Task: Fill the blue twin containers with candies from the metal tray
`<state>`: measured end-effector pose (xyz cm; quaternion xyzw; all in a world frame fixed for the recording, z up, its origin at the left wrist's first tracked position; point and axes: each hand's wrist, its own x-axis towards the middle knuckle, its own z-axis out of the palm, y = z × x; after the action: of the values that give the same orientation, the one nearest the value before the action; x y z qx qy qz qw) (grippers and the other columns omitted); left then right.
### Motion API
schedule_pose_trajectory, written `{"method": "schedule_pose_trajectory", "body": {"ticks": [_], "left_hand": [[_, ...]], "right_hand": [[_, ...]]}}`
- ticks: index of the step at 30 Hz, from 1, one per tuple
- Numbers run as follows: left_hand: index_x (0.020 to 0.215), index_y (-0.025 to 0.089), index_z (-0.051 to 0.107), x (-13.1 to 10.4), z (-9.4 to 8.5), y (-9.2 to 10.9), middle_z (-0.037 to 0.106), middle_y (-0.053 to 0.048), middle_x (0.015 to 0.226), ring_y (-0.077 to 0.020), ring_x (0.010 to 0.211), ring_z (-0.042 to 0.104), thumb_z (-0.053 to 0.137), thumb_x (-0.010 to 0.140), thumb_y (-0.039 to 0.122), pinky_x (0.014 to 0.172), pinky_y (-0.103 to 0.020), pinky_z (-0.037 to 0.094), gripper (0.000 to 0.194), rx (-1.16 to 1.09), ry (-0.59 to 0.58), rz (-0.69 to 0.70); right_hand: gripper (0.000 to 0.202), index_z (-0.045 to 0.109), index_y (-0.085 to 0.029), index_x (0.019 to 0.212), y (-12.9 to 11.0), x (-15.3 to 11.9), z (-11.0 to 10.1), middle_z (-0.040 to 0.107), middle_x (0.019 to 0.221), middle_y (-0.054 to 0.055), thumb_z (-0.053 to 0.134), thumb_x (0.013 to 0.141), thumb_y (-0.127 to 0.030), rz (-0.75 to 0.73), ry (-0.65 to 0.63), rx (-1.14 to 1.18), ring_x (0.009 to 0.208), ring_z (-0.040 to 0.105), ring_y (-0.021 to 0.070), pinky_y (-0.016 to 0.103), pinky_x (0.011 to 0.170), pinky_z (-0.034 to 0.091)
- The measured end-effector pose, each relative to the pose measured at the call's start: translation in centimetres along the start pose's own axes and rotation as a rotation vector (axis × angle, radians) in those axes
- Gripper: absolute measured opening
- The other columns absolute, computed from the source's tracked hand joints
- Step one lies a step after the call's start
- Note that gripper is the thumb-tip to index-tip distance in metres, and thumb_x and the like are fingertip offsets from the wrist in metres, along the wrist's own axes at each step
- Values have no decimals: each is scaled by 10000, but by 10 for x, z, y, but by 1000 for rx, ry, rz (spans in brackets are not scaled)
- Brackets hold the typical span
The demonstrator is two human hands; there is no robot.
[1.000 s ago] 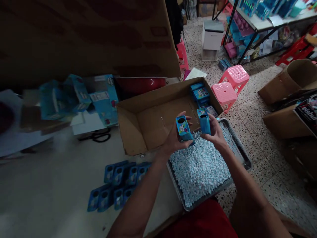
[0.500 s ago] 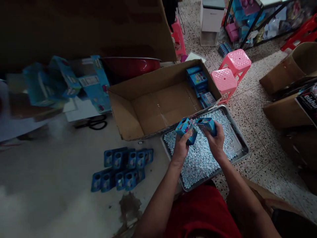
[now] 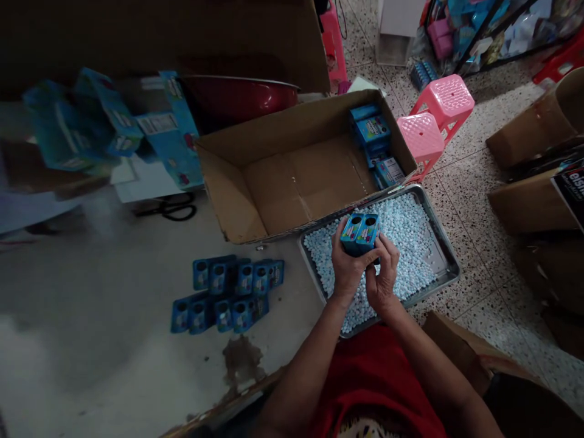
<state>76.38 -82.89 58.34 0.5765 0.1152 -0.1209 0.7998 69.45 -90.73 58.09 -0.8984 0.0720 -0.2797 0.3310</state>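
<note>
Two small blue printed boxes [image 3: 360, 234], each with a dark round hole on its face, are pressed side by side above the tray. My left hand [image 3: 347, 267] is closed around them from the left, its thumb lying across the near side. At their right lower edge my right hand [image 3: 384, 271] is closed against the same boxes with bent fingers; part of its grip is hidden. Under both hands a metal tray [image 3: 451, 258] holds many tiny pale blue and white pellets [image 3: 406, 222]. On the table to the left, several similar blue boxes [image 3: 223, 313] stand in two rows.
A long open carton [image 3: 292, 188] sits behind the tray, with blue boxes [image 3: 371, 131] at its right end. Scissors [image 3: 176, 207] and larger blue display boxes [image 3: 168, 137] lie at left. Pink stools [image 3: 422, 137] stand on the floor beyond.
The two boxes, held apart one in each hand before, are now together side by side in my left hand. My right hand has moved left and lower against them. The view has shifted slightly.
</note>
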Motion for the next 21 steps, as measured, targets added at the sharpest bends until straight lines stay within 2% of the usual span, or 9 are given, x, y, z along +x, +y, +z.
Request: {"method": "schedule_pose_trajectory", "body": {"ticks": [2,5,7,8,11,12,14,16,21], "left_hand": [[1357,219,655,-2,1,4,737,-95,1282,-286,1197,733,1029,599,409,1068,-409,593,866,91,65,55],[1184,198,706,-4,-5,8,758,-66,1155,-260,1073,744,966,661,387,1013,-378,600,615,207,160,99],[1112,201,710,-4,-16,7,762,-47,1070,-246,983,740,941,671,370,966,-364,602,525,248,180,118],[1100,204,711,-4,-23,7,764,-43,1054,-247,961,737,937,662,360,947,-361,601,516,259,162,120],[1062,211,720,-7,-44,3,768,-43,1023,-267,939,731,939,602,336,907,-362,598,524,289,49,80],[1045,213,722,-8,-51,2,767,-44,1012,-273,943,727,930,599,334,910,-364,593,507,304,22,65],[1058,219,721,-12,-62,0,763,-41,1012,-272,958,717,896,630,339,926,-364,580,477,325,-23,41],[1097,228,710,-15,-71,0,753,-31,1013,-257,944,701,869,672,347,917,-356,571,469,340,-77,17],[1068,233,664,-15,-82,-1,715,-14,944,-233,858,667,900,674,363,835,-340,560,477,396,-161,-60]], "right_hand": [[657,393,-336,1671,-2,-4,3,545,1597,138,459,1035,-185,26,-4,10,1500,547,304,604,1204,523],[515,551,-331,1533,-5,-6,-3,578,1558,124,498,1034,-214,106,-80,157,1465,573,300,588,1224,499],[387,624,-308,1411,-2,-1,-11,630,1468,118,593,1025,-302,269,-138,288,1405,608,302,567,1217,503],[398,630,-298,1381,2,3,-15,639,1445,117,680,993,-368,361,-170,349,1395,613,307,557,1218,503],[864,563,-292,1473,20,17,-19,611,1521,124,958,742,-533,573,-392,582,1426,609,326,525,1225,509],[1016,533,-295,1525,27,21,-18,614,1536,123,1003,665,-565,616,-509,681,1410,629,330,517,1210,528],[1170,510,-302,1583,38,23,-12,671,1491,108,1032,586,-620,673,-711,842,1325,690,327,500,1148,581],[1158,568,-288,1567,44,19,-6,715,1454,99,1024,573,-665,685,-784,872,1324,692,345,509,1169,566],[1020,693,-243,1478,46,6,2,711,1501,109,922,650,-794,631,-755,748,1448,610,402,563,1310,404]]}}
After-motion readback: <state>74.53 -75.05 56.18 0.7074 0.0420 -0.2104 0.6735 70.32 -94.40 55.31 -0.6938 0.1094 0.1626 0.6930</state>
